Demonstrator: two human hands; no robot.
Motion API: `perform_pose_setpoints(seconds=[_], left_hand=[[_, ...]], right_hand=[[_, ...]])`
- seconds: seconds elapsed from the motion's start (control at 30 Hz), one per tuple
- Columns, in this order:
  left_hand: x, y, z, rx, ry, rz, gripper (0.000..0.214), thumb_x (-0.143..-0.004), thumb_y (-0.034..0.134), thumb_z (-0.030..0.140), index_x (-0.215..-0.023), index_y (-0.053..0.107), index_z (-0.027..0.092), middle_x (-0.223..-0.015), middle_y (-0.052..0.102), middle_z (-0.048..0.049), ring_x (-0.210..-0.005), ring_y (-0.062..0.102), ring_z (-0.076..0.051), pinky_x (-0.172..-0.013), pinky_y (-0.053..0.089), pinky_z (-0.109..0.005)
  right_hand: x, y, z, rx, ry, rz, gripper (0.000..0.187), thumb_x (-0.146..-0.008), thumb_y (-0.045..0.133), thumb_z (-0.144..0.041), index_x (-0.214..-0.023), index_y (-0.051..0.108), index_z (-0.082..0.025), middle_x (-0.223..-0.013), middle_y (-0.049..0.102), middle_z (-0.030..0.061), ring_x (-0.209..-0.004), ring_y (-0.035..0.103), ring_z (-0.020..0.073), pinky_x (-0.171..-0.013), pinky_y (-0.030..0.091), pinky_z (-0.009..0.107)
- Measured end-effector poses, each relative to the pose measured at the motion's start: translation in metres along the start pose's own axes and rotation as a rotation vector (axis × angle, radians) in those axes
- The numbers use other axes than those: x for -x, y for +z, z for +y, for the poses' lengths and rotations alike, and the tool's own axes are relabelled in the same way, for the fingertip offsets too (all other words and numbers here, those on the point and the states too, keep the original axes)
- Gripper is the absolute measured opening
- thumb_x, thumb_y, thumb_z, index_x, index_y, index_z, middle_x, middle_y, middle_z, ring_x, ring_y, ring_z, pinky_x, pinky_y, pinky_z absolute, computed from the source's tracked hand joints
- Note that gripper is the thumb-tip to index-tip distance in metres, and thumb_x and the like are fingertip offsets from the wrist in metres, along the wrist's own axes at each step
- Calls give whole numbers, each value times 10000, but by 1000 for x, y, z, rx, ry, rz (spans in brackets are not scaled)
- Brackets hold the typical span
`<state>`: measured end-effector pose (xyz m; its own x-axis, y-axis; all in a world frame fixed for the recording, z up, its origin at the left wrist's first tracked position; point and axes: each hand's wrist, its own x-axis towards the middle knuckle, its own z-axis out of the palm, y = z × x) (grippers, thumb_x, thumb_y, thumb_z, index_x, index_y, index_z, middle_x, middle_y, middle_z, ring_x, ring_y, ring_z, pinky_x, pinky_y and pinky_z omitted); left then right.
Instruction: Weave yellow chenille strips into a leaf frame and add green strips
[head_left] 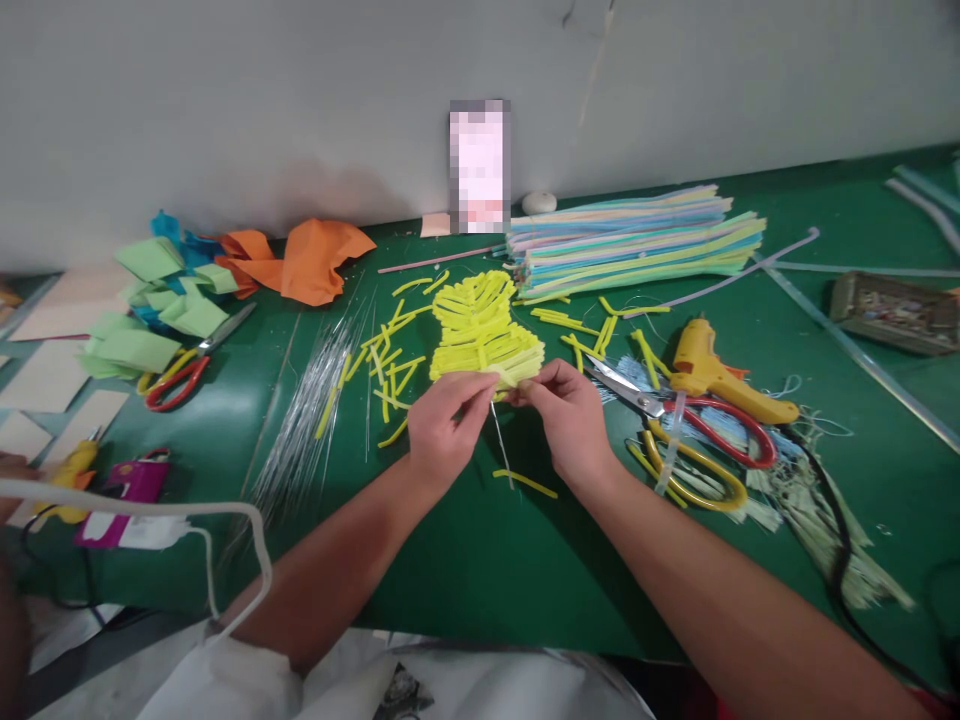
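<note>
Between my hands is a leaf-like shape (480,325) made of short yellow pipe cleaner pieces set in rows across a middle line. My left hand (450,425) pinches its near end by the thin wire stem (500,440), which points down toward me. At the right of the same end, my right hand (570,415) has thumb and fingertips closed on a yellow piece at the edge. Fingers partly hide the point where the pieces meet the wire. A loose yellow pipe cleaner piece (525,484) lies on the table just below the stem.
Cut yellow pieces (390,365) and a bundle of wires (319,390) lie left. Pipe cleaners (637,245) and a phone (480,165) are behind. Scissors (724,430) and a yellow glue gun (720,375) lie right. Other scissors (191,370) and crepe paper (319,260) are far left.
</note>
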<state>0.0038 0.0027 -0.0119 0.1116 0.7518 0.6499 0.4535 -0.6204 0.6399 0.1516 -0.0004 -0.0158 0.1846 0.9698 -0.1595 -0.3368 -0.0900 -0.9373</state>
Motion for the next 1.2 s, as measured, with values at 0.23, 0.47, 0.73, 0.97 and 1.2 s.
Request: perform_pose_setpoints(seconds=[0.23,0.47,0.73,0.97,1.2], left_hand=[[-2,0,1,-40,-3,-28,189,-856,658,156,-1025,715,217,-913,754,-30,-767,678,-126,-723,544,-256],[0,2,-4,6,-116,36,285,-843,688,206,-1126,693,235,-848,743,-9,-667,637,-108,-669,530,-251],[-6,-2,2,-18,72,12,171,-825,690,123,-949,730,235,-893,729,-16,-827,669,-140,-771,536,-293],[-6,-2,1,-35,39,46,118,-827,696,151,-919,733,216,-851,714,-23,-776,665,-130,-676,546,-260],[-5,-2,4,-21,-2,26,109,-804,714,138,-884,736,208,-841,754,-20,-730,680,-123,-636,530,-240]], right_hand=[[0,0,1,-3,-5,-6,150,-716,699,-203,-669,559,-229,-598,660,-50,-595,652,143,-659,507,285],[-1,0,0,-5,1,-6,159,-710,704,-207,-660,554,-226,-599,663,-43,-623,667,148,-669,505,283],[-1,-1,0,2,0,-5,141,-720,682,-185,-663,559,-224,-601,660,-48,-612,656,143,-664,503,282],[-1,-1,0,-9,5,-1,159,-714,709,-215,-671,555,-221,-604,658,-46,-620,665,147,-668,505,284],[-1,-2,1,65,-27,8,123,-729,670,-194,-674,566,-227,-629,674,-36,-644,659,155,-681,491,294]])
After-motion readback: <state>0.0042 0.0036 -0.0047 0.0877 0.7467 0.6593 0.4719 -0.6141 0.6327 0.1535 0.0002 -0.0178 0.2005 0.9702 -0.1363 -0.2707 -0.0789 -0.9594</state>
